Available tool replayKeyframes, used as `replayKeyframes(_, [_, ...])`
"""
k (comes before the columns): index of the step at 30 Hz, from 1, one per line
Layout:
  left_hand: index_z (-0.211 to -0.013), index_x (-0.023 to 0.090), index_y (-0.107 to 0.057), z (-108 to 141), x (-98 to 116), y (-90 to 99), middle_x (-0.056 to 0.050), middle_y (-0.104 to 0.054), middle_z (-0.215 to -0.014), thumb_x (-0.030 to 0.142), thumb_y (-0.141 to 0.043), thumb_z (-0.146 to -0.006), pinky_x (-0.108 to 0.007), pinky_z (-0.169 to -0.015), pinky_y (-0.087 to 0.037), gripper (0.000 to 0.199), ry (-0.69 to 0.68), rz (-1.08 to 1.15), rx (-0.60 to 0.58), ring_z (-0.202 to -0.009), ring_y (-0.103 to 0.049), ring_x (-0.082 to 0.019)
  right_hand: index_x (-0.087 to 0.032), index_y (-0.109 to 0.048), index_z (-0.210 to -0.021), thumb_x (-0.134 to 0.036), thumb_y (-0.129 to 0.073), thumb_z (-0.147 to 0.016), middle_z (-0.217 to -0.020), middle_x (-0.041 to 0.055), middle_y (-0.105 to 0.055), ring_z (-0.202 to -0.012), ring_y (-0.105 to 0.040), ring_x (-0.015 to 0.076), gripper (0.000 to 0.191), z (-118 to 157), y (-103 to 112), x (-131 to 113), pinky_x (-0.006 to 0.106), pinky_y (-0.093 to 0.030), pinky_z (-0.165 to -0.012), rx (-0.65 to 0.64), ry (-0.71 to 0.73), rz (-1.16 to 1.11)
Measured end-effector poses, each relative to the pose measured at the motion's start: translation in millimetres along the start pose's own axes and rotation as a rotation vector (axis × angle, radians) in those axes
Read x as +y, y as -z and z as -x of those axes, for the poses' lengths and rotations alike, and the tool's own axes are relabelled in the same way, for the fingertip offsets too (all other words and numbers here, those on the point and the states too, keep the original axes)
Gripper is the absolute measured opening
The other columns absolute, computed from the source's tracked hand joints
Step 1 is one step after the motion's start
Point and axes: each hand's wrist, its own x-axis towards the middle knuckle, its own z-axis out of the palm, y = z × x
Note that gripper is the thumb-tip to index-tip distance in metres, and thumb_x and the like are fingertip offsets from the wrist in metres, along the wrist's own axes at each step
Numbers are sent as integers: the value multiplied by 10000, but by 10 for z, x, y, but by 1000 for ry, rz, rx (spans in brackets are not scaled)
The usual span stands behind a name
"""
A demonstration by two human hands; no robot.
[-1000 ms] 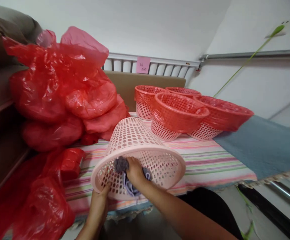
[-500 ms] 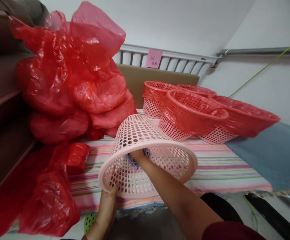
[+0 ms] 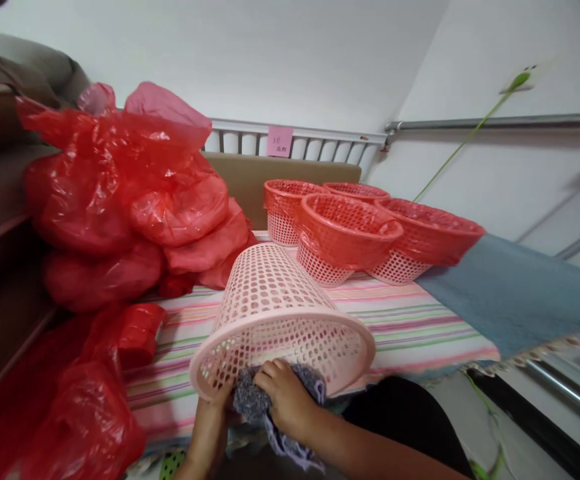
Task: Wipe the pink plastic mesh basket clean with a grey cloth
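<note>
A pale pink perforated basket (image 3: 275, 280) lies tilted on its side, its open rim facing me. My left hand (image 3: 219, 400) grips the rim at its lower left; its fingertips are partly hidden. A grey-purple cloth (image 3: 255, 393) is bunched under my right hand (image 3: 283, 393), whose bent fingers press it against the lower front rim. Part of the cloth hangs below the rim.
Four baskets lined with red plastic (image 3: 347, 227) stand behind on the striped cloth (image 3: 410, 327). Red plastic bags (image 3: 165, 193) are heaped at the left, with a red roll (image 3: 140, 330) nearby. A blue cover (image 3: 520, 293) lies at the right.
My right hand has come out from inside the basket to its front rim, bringing the cloth with it. The basket's mouth sits slightly lower and further left in view. My left hand still holds the rim.
</note>
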Motion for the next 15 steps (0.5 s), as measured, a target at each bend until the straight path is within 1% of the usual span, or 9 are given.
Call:
replayKeyframes(2, [-1173, 216, -685, -35, -105, -31, -153, -722, -1219, 313, -881, -421, -484, -1071, -443, 783, 25, 51, -34, -1281, -555, -402, -208, -653, -1037, -8, -476, -592, -1089, 65, -625, -1062, -512, 233, 520, -6, 13, 30, 336, -381, -936, 97, -111, -39])
replayKeyframes(3, [-1180, 215, -680, -32, -144, -57, -158, -718, -1223, 315, -884, -410, -487, -1063, -450, 803, 38, 58, -34, -1279, -555, -406, -198, -652, -1062, -6, -475, -584, -1104, 75, -624, -1075, -514, 237, 545, -45, 6, 41, 338, -383, -956, 155, -164, -57])
replayKeyframes(4, [-1203, 214, -667, -13, -171, -88, -159, -711, -1238, 324, -882, -421, -484, -1057, -455, 818, 51, 57, -19, -1281, -554, -404, -187, -648, -1092, -7, -475, -584, -1120, 86, -623, -1085, -517, 242, 566, -109, -8, 52, 345, -383, -976, 213, -207, -71])
replayKeyframes(6, [-1284, 221, -615, 64, -178, -156, -145, -676, -1305, 346, -856, -497, -471, -1063, -450, 832, 73, 52, 24, -1301, -540, -383, -167, -638, -1137, -9, -474, -606, -1134, 107, -626, -1092, -529, 254, 578, -306, -51, 85, 365, -388, -997, 305, -243, -89])
replayKeyframes(8, [-1358, 229, -553, 167, -124, -221, -128, -639, -1363, 332, -816, -579, -468, -1077, -435, 829, 95, 57, 39, -1311, -533, -363, -158, -636, -1150, -16, -467, -649, -1125, 122, -638, -1105, -542, 266, 547, -584, -81, 153, 394, -390, -1013, 385, -243, -117])
replayKeyframes(10, [-1403, 229, -507, 260, -35, -276, -126, -621, -1385, 301, -785, -628, -472, -1095, -415, 826, 115, 89, 2, -1313, -533, -349, -164, -629, -1167, -46, -453, -722, -1152, 127, -644, -1176, -526, 280, 493, -912, -64, 259, 431, -370, -1051, 498, -253, -188])
replayKeyframes(13, [-1450, 246, -453, 350, 86, -329, -126, -601, -1410, 254, -758, -679, -468, -1109, -406, 829, 160, 121, -38, -1312, -540, -326, -197, -562, -1283, -184, -414, -879, -1328, 113, -585, -1315, -445, 272, 430, -1403, 54, 438, 469, -327, -1113, 717, -290, -370])
replayKeyframes(15, [-1462, 274, -437, 380, 131, -347, -104, -563, -1456, 232, -734, -719, -448, -1114, -409, 802, 184, 124, -52, -1324, -533, -299, -212, -517, -1344, -294, -387, -942, -1421, 103, -524, -1360, -404, 263, 430, -1658, 149, 530, 481, -309, -1134, 782, -305, -434])
